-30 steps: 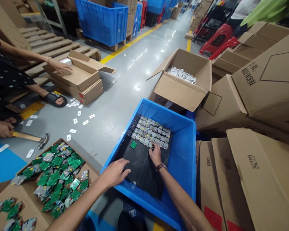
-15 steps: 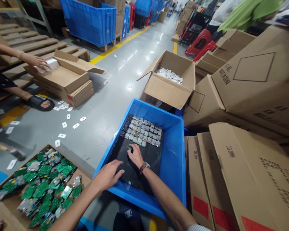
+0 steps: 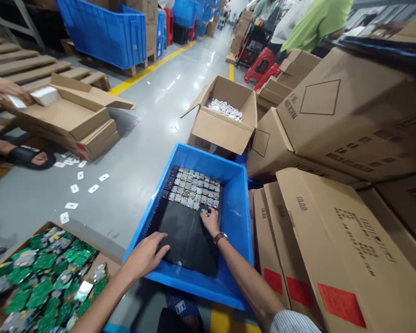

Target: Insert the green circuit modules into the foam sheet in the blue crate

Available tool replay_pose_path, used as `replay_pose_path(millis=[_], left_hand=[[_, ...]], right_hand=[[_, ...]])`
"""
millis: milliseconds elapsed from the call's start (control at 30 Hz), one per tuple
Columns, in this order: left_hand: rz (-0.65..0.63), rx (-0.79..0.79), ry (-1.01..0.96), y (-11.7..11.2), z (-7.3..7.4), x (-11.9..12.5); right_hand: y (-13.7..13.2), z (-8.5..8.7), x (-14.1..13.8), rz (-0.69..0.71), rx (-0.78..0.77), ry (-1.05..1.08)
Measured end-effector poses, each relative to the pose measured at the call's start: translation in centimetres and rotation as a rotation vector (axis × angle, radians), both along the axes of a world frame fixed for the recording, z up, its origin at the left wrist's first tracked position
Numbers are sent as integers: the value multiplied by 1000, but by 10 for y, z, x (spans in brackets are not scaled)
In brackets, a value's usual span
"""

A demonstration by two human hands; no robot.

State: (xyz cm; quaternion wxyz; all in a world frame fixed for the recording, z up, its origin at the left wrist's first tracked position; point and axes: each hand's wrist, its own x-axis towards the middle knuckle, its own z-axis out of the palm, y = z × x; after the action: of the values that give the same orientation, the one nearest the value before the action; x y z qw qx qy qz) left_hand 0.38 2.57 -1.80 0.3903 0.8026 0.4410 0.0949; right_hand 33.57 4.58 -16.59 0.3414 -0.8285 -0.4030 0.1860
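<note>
A blue plastic bin [image 3: 244, 222] stands before me with a black sheet [image 3: 180, 240] inside. Small circuit boards [image 3: 194, 187] lie in close rows over the sheet's far part. My right hand [image 3: 211, 221] pinches one circuit board [image 3: 205, 212] at the near edge of those rows, toward their right end. Over the bin's left rim and the sheet's near-left corner is my left hand [image 3: 147, 253], fingers spread and holding nothing. At lower left, an open cardboard box [image 3: 106, 256] holds a loose heap of green and grey circuit boards [image 3: 45, 277].
Beyond the bin, an open carton [image 3: 225, 127] contains white parts. Cardboard cartons [image 3: 333, 222] crowd the right side. Small white plates [image 3: 74, 188] lie scattered on the floor. At left, another person's hand [image 3: 10, 90] reaches into a shallow box [image 3: 72, 113].
My right hand has moved right along the near edge of the rows with the circuit board. My left hand stays open by the rim. The whole view has shifted.
</note>
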Motion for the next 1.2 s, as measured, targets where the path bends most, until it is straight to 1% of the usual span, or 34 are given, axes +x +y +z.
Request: replay_pose_path(millis=[100,200,367,467,533,600,700,767,800,833,900,933,1000,1067,1100,1167,1200], left_hand=[[7,-7,-2,0,-1,0],[10,-13,-9,0,1,-1],[6,-21,-12,-1,2,-1],[-4,-20,-6,2,1,-1],[2,-15,-7,3,4,1],[22,1,-49,2,12,3],[59,68,-197,-6,28,0],[87,134,-255,-17,33,-11],[102,162,-252,-26,32,-19],[121,184,-232,-38,30,-29],[194,205,-155,-71,19,-52],[254,203,-104,-90,12,-65],[421,177,21,-126,-5,-93],[622,120,188,-153,-23,-123],[720,85,279,-163,-32,-138],[882,3,449,-174,-45,-164],[933,-46,514,-176,-50,-175]], right_hand=[[4,-7,-5,13,34,25],[11,-8,-8,-8,73,50],[19,-3,-11,-55,87,72],[21,6,-13,-74,87,75],[19,18,-20,-46,92,68],[15,37,-38,50,127,56],[7,74,-82,241,244,98],[0,98,-113,351,297,190],[-3,109,-128,400,302,234],[-7,119,-142,454,291,276],[-19,136,-165,590,255,346],[-26,142,-174,665,234,368],[-40,150,-189,828,193,382],[-52,151,-199,991,156,363],[-57,149,-202,1066,147,342],[-62,144,-204,1186,146,280],[-64,141,-204,1221,152,248]])
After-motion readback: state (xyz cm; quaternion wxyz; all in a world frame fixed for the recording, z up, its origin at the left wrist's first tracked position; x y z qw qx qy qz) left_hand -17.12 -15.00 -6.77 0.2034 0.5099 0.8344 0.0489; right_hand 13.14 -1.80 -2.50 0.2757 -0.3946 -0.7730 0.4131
